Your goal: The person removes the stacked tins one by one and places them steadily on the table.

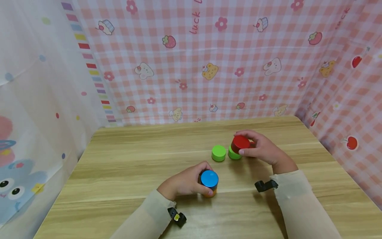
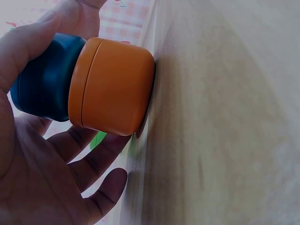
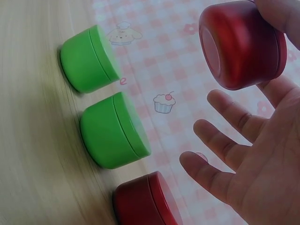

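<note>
Nearest on the counter [image 1: 125,172], left hand [image 1: 185,182] has its fingers curled round a blue jar [image 1: 209,178] stacked on an orange jar [image 2: 112,86] that stands on the wood. Risk: a sideways nudge could slide the blue one off. Farther right, right hand [image 1: 262,149] pinches a red jar [image 1: 240,143] lifted clear, above a second red jar [image 3: 147,201] and two green jars [image 1: 219,153] [image 1: 234,154]. Only the fingertips pinch it; it could slip and scatter them.

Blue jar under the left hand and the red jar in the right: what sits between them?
Only bare table between blue jar and red jar, in the head view.
</note>
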The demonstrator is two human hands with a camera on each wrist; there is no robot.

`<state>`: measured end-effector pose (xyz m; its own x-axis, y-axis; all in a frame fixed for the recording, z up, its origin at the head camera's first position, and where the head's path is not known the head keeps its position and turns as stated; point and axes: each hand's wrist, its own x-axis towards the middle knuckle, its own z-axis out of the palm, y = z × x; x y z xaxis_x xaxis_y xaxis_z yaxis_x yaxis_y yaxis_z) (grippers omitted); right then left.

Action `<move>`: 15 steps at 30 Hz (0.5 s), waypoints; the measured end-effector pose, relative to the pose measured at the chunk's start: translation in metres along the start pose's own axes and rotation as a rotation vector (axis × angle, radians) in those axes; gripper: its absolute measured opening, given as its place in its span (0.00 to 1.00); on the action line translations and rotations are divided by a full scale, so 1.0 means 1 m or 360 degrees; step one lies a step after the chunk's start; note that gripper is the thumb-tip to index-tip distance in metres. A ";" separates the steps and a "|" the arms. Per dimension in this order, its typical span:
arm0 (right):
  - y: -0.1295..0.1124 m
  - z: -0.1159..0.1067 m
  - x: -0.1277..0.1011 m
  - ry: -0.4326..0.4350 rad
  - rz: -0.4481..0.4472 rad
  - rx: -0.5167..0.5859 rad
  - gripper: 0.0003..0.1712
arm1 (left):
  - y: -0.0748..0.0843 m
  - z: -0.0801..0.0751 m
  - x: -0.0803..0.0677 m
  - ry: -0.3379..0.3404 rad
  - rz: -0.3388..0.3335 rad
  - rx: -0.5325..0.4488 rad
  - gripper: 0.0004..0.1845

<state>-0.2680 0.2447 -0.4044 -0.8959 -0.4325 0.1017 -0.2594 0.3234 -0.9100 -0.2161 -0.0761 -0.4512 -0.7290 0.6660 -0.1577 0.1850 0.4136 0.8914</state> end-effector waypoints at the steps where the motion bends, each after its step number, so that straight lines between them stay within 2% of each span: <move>1: 0.001 0.000 0.000 0.0009 0.0016 -0.0001 0.34 | 0.000 0.000 0.000 -0.0002 0.0000 0.0000 0.26; 7: 0.004 -0.004 0.000 0.0049 0.0079 -0.0012 0.34 | 0.001 0.000 0.000 -0.0012 0.0008 -0.0002 0.26; 15: 0.007 -0.007 -0.001 0.0079 0.0063 -0.0016 0.32 | 0.002 0.000 0.000 -0.0011 0.0014 0.0021 0.26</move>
<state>-0.2709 0.2531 -0.4077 -0.9222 -0.3770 0.0859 -0.2269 0.3478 -0.9097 -0.2161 -0.0756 -0.4494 -0.7230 0.6738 -0.1528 0.2001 0.4159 0.8871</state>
